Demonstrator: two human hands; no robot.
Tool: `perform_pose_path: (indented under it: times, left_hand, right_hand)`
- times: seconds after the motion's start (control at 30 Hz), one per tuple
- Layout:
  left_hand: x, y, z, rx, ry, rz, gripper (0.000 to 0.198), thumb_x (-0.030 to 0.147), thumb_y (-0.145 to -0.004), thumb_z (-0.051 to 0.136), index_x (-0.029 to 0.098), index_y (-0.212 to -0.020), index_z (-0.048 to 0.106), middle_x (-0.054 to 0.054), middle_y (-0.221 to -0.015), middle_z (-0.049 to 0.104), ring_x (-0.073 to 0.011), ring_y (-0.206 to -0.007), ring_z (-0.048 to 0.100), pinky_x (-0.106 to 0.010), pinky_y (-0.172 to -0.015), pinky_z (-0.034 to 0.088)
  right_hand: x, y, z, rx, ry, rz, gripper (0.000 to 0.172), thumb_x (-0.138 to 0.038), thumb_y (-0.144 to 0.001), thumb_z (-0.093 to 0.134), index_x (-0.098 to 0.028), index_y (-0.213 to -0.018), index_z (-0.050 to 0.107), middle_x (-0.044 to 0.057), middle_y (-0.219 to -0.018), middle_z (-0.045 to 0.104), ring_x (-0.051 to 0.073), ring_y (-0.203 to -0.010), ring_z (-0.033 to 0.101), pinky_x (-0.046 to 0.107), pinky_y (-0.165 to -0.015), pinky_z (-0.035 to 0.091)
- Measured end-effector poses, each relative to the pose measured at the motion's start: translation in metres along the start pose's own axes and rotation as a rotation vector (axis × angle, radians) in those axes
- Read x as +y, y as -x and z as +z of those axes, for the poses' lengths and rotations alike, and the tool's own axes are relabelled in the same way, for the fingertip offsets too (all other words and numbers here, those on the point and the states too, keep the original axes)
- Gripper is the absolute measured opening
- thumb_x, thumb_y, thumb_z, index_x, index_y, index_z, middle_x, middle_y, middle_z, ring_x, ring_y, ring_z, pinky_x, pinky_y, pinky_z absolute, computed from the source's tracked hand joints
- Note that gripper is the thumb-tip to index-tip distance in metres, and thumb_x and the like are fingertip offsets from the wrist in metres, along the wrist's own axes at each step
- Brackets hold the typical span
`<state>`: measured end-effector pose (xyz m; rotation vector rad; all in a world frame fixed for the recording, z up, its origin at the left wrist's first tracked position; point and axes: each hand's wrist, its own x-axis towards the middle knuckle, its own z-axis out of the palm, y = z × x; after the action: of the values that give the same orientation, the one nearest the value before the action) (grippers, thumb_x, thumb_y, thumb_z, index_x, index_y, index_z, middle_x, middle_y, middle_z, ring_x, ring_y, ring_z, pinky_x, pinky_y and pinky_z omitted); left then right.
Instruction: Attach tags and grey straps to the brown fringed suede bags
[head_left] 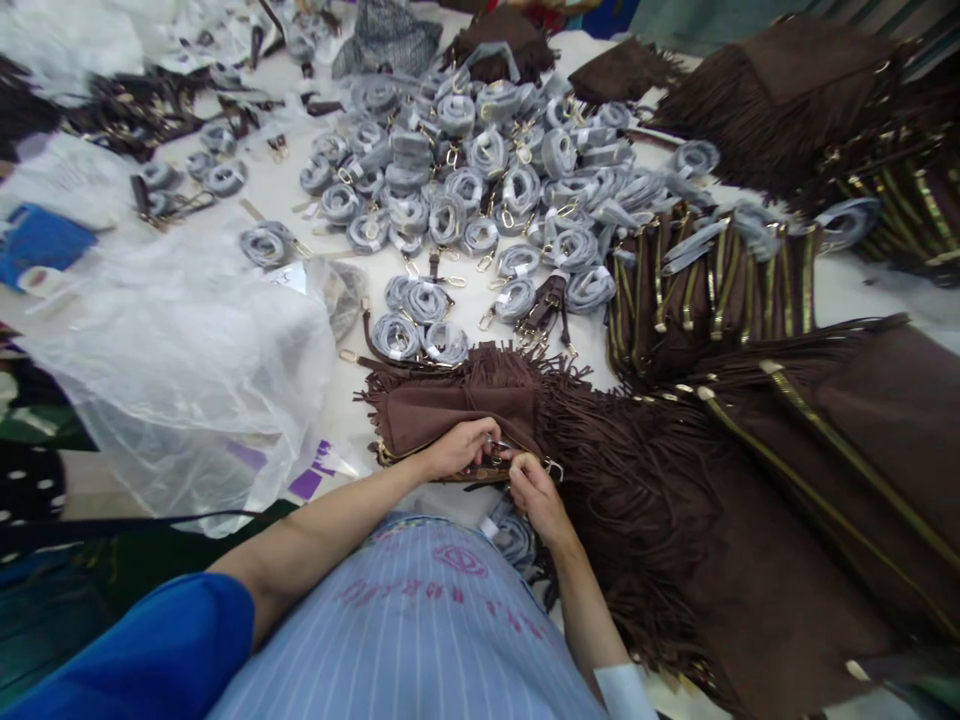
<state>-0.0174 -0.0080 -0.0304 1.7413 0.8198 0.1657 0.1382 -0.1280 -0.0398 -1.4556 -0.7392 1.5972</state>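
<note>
A dark brown fringed bag [420,418] lies in front of me, its zipped edge turned toward my body. Over that edge, my left hand [463,448] is closed, with a small shiny metal piece at its fingertips. My right hand [536,495] pinches at the same edge from the right, close to the left fingertips; what lies between its fingers is too small to make out. A metal ring [553,470] shows at the bag's right end, beside my right hand. Part of a wrapped strap [514,535] shows below the bag, against my apron.
Many coiled, grey-wrapped straps [487,150] with gold clips cover the table's middle. Brown bags with gold zips [720,290] stand at right, and more fringed bags [750,560] lie beside my right arm. Clear plastic bags [202,350] spread at left, near a blue object [45,245].
</note>
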Motion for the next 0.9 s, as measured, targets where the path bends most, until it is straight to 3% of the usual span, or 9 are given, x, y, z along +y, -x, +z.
perform_pose_path:
  times: [0.1,0.27,0.4,0.6,0.9]
  left_hand:
    - [-0.003,0.005,0.006,0.004,0.092,-0.034,0.028,0.005,-0.083,0.032,0.013,-0.084,0.058,0.000,-0.074,0.059,-0.0099,-0.062,0.054,-0.020,-0.063,0.045]
    - [0.005,0.015,0.011,-0.029,-0.031,0.137,0.030,0.002,-0.075,0.046,0.014,-0.098,0.062,-0.006,-0.099,0.067,-0.0174,-0.095,0.060,-0.028,-0.089,0.045]
    - [0.004,0.014,0.017,0.005,-0.233,0.120,0.026,0.002,-0.080,0.046,0.013,-0.100,0.058,-0.009,-0.102,0.065,-0.0189,-0.097,0.060,-0.028,-0.087,0.047]
    - [0.000,0.006,0.018,-0.051,-0.436,0.165,0.012,0.013,-0.086,0.054,0.012,-0.097,0.059,-0.008,-0.100,0.065,-0.0184,-0.094,0.060,-0.027,-0.084,0.048]
    - [0.012,0.016,0.013,-0.045,-0.557,0.288,0.032,0.011,-0.095,0.033,0.015,-0.112,0.059,-0.009,-0.109,0.067,-0.0171,-0.100,0.062,-0.031,-0.096,0.044]
  right_hand:
    - [0.003,0.000,0.000,-0.002,-0.055,0.003,0.037,-0.056,-0.080,0.058,-0.025,-0.076,0.039,-0.008,-0.062,0.035,0.008,-0.045,0.023,0.021,-0.041,0.015]
    - [0.003,0.000,0.002,0.010,-0.115,0.025,0.039,-0.057,-0.078,0.059,-0.025,-0.077,0.038,-0.011,-0.056,0.023,0.007,-0.043,0.018,0.020,-0.040,0.011]
    - [-0.001,-0.002,0.003,0.042,-0.130,0.049,0.039,-0.057,-0.075,0.061,-0.025,-0.080,0.040,-0.012,-0.054,0.025,0.006,-0.041,0.018,0.019,-0.039,0.011]
    - [-0.007,-0.002,0.006,0.087,-0.109,0.064,0.041,-0.058,-0.072,0.062,-0.025,-0.079,0.040,-0.013,-0.052,0.024,0.006,-0.040,0.019,0.018,-0.038,0.011]
    - [-0.014,-0.006,0.008,0.162,0.035,0.066,0.041,-0.062,-0.073,0.056,-0.025,-0.076,0.040,-0.013,-0.049,0.028,0.007,-0.037,0.023,0.018,-0.036,0.016]
